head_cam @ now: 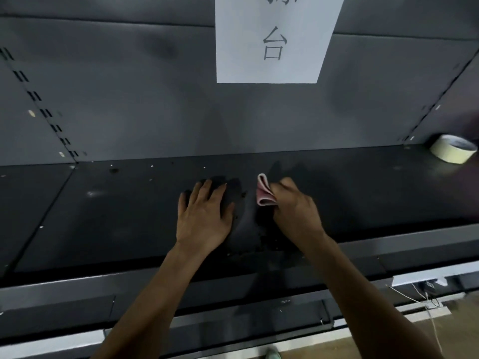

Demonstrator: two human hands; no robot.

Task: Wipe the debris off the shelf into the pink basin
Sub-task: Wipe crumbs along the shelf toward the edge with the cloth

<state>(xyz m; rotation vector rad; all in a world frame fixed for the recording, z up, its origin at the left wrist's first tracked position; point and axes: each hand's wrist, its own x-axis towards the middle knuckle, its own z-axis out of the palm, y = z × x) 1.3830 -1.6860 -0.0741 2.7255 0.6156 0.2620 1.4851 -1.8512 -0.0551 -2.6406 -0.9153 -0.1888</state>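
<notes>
The dark shelf runs across the head view. My left hand lies flat on it with straight fingers, just left of centre. My right hand grips a folded pink cloth and holds it against the shelf, a short gap from the left hand. Small dark debris lies scattered between and below the two hands, near the shelf's front. A few pale specks dot the left part. No pink basin is in view.
A roll of pale tape sits on the shelf at the far right. A white paper sign hangs on the grey back panel. The shelf's front rail runs below my arms. White cables lie on the floor, lower right.
</notes>
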